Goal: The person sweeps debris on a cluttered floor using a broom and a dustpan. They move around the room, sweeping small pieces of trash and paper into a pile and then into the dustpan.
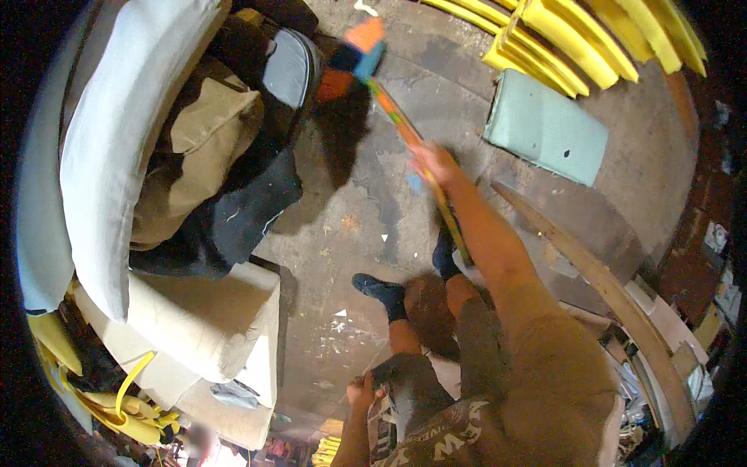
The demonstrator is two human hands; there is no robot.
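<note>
Taking the mint-green padded block point(548, 128) as landmark, the long-handled tool point(397, 118), seemingly a broom, stands to its left, slanting from a blurred orange-and-blue head point(369, 61) at the upper left of the block to a lower end below and left of it, near the person's right foot point(446, 261). The right hand point(436, 165), just left of the block, is closed around the handle partway along; the left hand point(363, 391), well below and left of the block, is off the handle, and whether it grips anything I cannot tell. The step looks like a sweeping stroke, so a low, flat head and short, even pulls would likely serve best. Bringing the left hand onto the handle should steady it. Pale scraps point(341, 331) lie on the floor below and left of the block, worth gathering with overlapping passes. The handle's lower end should swing clear of the legs, and the head clear of the dark cloth bundle point(261, 206) farther left of the block.
</note>
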